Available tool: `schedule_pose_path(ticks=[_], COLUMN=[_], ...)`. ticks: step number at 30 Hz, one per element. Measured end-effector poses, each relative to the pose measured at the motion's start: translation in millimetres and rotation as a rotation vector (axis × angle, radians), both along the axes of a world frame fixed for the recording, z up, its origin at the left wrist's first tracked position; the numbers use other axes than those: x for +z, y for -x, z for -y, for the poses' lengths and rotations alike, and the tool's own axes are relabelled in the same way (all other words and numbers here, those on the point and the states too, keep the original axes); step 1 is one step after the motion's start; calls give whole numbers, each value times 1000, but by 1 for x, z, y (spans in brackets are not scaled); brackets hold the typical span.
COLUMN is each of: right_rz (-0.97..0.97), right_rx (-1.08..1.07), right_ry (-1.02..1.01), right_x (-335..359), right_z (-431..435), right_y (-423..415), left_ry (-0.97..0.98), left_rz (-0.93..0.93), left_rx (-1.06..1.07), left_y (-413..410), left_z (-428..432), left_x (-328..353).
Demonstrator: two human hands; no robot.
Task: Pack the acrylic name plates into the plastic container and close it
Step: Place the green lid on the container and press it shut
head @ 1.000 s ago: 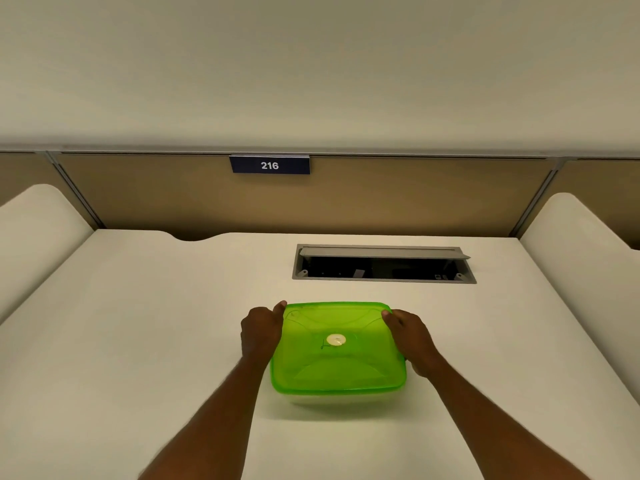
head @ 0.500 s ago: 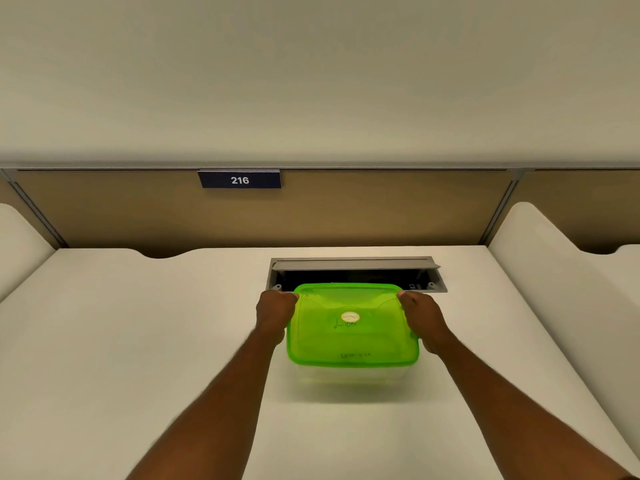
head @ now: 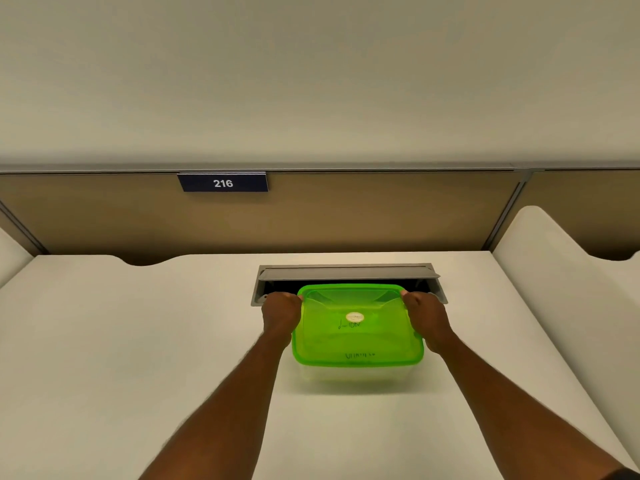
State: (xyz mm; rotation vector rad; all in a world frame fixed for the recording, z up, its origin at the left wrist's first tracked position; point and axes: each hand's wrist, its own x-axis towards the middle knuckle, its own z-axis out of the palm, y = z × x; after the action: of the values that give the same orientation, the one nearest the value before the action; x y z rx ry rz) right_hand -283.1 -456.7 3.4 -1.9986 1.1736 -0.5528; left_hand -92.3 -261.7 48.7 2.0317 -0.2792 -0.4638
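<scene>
Bright green lid [head: 356, 337] on a clear plastic container [head: 356, 374]; white desk [head: 138, 341]; navy sign [head: 223, 182], white digits

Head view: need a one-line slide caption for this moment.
Both hands, left hand and right hand, grip the green-lidded container on the white desk before the open cable tray.

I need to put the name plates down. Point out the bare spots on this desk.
Widest bare patch: desk left of the left hand, up to the back notch. A second one lies right of the right hand, toward the side panel. Crowded: the middle, where both hands grip the green-lidded container against the open cable tray.
</scene>
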Motion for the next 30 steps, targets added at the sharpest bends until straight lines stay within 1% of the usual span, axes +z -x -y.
schedule_pose_path(ticks=[6,10,15,18,21,24,27,30], right_rz=[0,-47,-83,-100,-100,-124,-189,-271], right_rx=[18,20,19,3,-36,-65,-79,-74], right_ry=[12,11,9,-19,3,43,109,123], right_x=[-9,-14,-11,-9,-2,-1,-2,2], right_z=[9,9,6,2,-8,-17,-27,-40], right_y=[-4,-4,-3,-1,5,15,28,40], left_ry=[-48,-113,-133,-177,-252,-280,-301,-337], left_rz=[73,74,96,163,243,316,367,378], left_rx=[-24,-53,-98,-159,-239,-272,-308,-338], left_y=[-3,-2,-5,-6,-2,6,18,27], left_z=[8,5,3,3,-5,-18,-35,-50], left_x=[-9,-16,-20,-25,-30,-34,-35,-33])
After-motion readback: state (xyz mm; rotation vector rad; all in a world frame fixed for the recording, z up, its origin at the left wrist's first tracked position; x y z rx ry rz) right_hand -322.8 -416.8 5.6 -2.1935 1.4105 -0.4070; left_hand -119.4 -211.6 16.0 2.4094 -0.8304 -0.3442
